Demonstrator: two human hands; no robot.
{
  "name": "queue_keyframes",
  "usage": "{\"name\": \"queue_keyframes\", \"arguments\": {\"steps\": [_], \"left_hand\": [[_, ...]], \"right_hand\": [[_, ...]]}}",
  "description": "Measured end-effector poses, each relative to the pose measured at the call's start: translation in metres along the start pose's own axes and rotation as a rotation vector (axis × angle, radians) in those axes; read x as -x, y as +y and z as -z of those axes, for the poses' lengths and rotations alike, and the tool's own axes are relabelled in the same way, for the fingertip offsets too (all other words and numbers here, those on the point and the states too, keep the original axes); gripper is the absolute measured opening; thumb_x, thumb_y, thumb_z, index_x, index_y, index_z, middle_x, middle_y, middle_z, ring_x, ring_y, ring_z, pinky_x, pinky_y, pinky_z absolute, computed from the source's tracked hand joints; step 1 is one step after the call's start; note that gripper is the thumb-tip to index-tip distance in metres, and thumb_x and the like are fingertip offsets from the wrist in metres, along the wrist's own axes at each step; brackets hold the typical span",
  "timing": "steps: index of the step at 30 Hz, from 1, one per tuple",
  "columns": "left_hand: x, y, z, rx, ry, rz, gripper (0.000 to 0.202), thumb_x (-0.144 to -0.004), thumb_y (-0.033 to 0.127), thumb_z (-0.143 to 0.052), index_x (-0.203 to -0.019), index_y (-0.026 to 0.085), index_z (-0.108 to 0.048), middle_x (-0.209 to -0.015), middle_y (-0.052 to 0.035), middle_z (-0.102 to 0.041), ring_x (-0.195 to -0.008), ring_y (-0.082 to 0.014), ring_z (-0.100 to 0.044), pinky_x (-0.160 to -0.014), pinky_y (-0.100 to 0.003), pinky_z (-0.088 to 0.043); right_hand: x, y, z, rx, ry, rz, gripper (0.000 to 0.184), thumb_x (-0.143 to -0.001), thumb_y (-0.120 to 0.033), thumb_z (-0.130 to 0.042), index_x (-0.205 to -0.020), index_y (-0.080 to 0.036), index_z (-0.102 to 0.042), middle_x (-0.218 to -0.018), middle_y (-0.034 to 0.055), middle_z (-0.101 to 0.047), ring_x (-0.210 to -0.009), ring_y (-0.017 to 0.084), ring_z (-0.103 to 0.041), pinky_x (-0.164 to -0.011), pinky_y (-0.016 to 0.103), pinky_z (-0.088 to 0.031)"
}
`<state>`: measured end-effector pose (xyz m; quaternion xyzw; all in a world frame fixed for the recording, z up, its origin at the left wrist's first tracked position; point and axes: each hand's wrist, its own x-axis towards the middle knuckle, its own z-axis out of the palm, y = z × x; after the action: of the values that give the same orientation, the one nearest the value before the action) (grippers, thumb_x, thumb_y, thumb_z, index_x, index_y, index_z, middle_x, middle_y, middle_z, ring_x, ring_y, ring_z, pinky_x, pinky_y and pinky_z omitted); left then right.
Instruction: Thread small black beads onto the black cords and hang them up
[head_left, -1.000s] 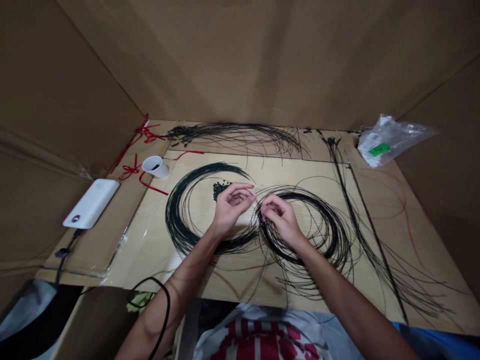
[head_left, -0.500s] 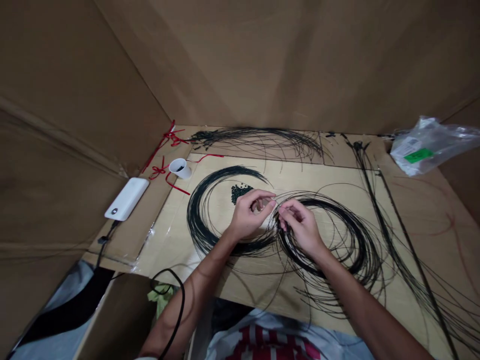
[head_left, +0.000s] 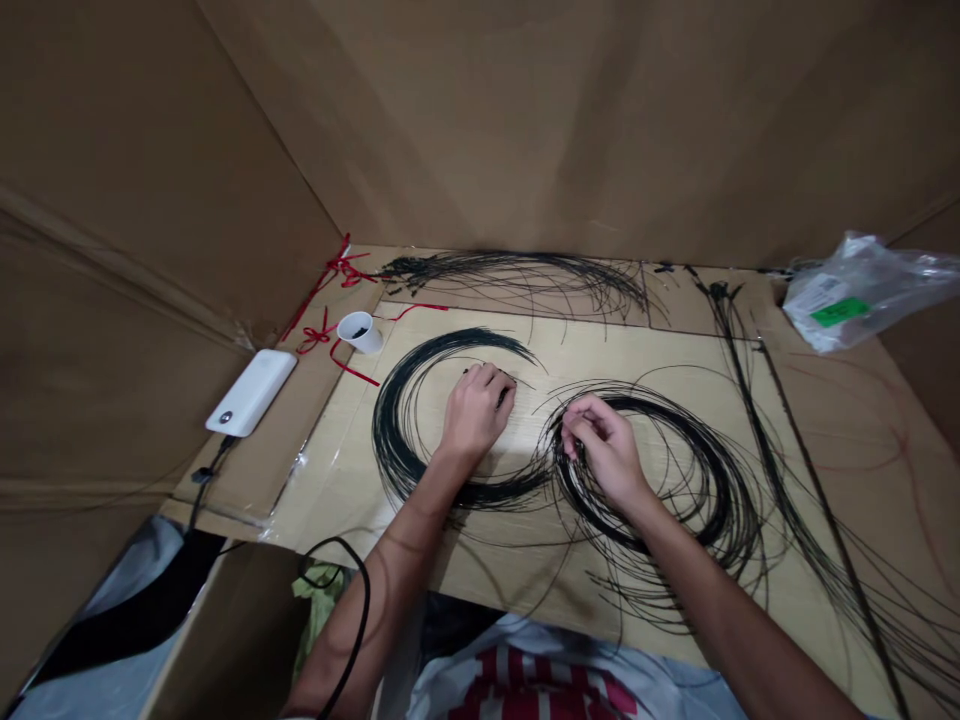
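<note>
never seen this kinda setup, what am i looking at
No machine here: a person works barehanded, seen from a camera worn on the head, looking forward and down. On the pale board lie an open coil and a round coil of thin dark strands. The left hand is inside the open coil's curve; the right hand curls at the round coil's edge. What either holds is too small to see. Around them: a white cup, white device, red ribbons, plastic bag.

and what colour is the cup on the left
The cup is white; it shows in the head view.
</note>
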<state>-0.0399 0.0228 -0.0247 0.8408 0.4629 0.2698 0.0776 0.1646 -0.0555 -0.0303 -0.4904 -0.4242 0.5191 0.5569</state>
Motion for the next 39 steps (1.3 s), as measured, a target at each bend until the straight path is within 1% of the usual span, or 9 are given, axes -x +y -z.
{"name": "queue_keyframes", "arguments": {"steps": [4, 9, 18, 23, 27, 30, 32, 34, 39], "left_hand": [[-0.002, 0.001, 0.003, -0.007, -0.028, 0.028, 0.013, -0.105, 0.021, -0.059, -0.100, 0.020, -0.071, -0.101, -0.0094, -0.070, -0.099, -0.0269, -0.062, -0.087, -0.040, -0.049], [-0.004, 0.004, 0.004, -0.021, -0.008, 0.037, 0.011, -0.104, 0.023, -0.061, -0.101, 0.021, -0.072, -0.102, -0.0090, -0.070, -0.100, -0.0269, -0.063, -0.087, -0.039, -0.050], [-0.007, 0.002, 0.000, -0.054, 0.012, -0.025, 0.015, -0.105, 0.021, -0.059, -0.100, 0.020, -0.072, -0.100, -0.0105, -0.070, -0.097, -0.0284, -0.062, -0.085, -0.041, -0.048], [-0.008, 0.002, 0.003, -0.001, 0.041, -0.021, 0.016, -0.107, 0.024, -0.056, -0.100, 0.020, -0.070, -0.100, -0.0110, -0.070, -0.096, -0.0283, -0.061, -0.085, -0.042, -0.047], [-0.008, 0.008, 0.001, 0.260, 0.130, 0.051, 0.013, -0.107, 0.027, -0.057, -0.103, 0.020, -0.068, -0.098, -0.0090, -0.070, -0.093, -0.0243, -0.062, -0.086, -0.039, -0.049], [-0.007, 0.021, -0.008, 0.671, 0.167, 0.177, 0.014, -0.105, 0.034, -0.063, -0.105, 0.021, -0.067, -0.097, -0.0062, -0.071, -0.088, -0.0194, -0.066, -0.082, -0.033, -0.053], [-0.006, 0.031, -0.015, 0.959, 0.135, 0.269, 0.019, -0.101, 0.040, -0.071, -0.104, 0.021, -0.068, -0.099, -0.0057, -0.072, -0.092, -0.0189, -0.070, -0.085, -0.032, -0.056], [-0.005, 0.039, -0.020, 1.130, 0.068, 0.342, 0.025, -0.095, 0.043, -0.078, -0.103, 0.020, -0.070, -0.099, -0.0060, -0.074, -0.095, -0.0192, -0.071, -0.088, -0.032, -0.058], [-0.003, 0.042, -0.023, 1.252, -0.054, 0.438, 0.034, -0.088, 0.046, -0.086, -0.106, 0.018, -0.077, -0.106, -0.0094, -0.078, -0.098, -0.0201, -0.073, -0.093, -0.033, -0.059]], "right_hand": [[-0.002, -0.001, -0.001, -0.010, 0.002, 0.000, 0.016, -0.093, -0.033, -0.073, -0.085, -0.022, -0.064, -0.067, -0.0034, -0.061, -0.054, 0.012, -0.056, -0.049, 0.023, -0.043], [-0.004, 0.001, 0.000, -0.011, -0.004, 0.001, 0.016, -0.092, -0.033, -0.072, -0.085, -0.022, -0.064, -0.069, -0.0032, -0.062, -0.054, 0.012, -0.056, -0.049, 0.023, -0.043], [-0.010, -0.003, 0.000, -0.115, 0.005, -0.029, 0.022, -0.091, -0.038, -0.076, -0.084, -0.022, -0.064, -0.067, -0.0031, -0.062, -0.052, 0.012, -0.055, -0.048, 0.023, -0.043], [-0.012, -0.001, 0.002, -0.158, 0.000, -0.026, 0.021, -0.093, -0.037, -0.076, -0.085, -0.022, -0.064, -0.068, -0.0029, -0.062, -0.053, 0.012, -0.055, -0.048, 0.023, -0.042], [-0.011, -0.002, 0.001, -0.166, 0.012, -0.027, 0.020, -0.091, -0.036, -0.076, -0.084, -0.022, -0.064, -0.067, -0.0035, -0.062, -0.053, 0.012, -0.055, -0.048, 0.023, -0.042], [-0.011, -0.005, 0.000, -0.166, 0.015, -0.028, 0.020, -0.090, -0.035, -0.075, -0.082, -0.022, -0.063, -0.066, -0.0037, -0.061, -0.051, 0.012, -0.054, -0.047, 0.023, -0.041], [-0.011, -0.006, -0.001, -0.170, 0.016, -0.024, 0.018, -0.090, -0.033, -0.074, -0.081, -0.022, -0.063, -0.065, -0.0040, -0.061, -0.050, 0.011, -0.053, -0.046, 0.023, -0.040], [-0.011, -0.006, 0.000, -0.177, 0.015, -0.016, 0.017, -0.091, -0.032, -0.073, -0.081, -0.022, -0.063, -0.065, -0.0042, -0.060, -0.050, 0.011, -0.052, -0.046, 0.023, -0.040], [-0.011, -0.002, 0.001, -0.167, 0.001, -0.001, 0.017, -0.093, -0.030, -0.070, -0.079, -0.022, -0.062, -0.067, -0.0038, -0.061, -0.051, 0.011, -0.053, -0.047, 0.023, -0.040]]}}
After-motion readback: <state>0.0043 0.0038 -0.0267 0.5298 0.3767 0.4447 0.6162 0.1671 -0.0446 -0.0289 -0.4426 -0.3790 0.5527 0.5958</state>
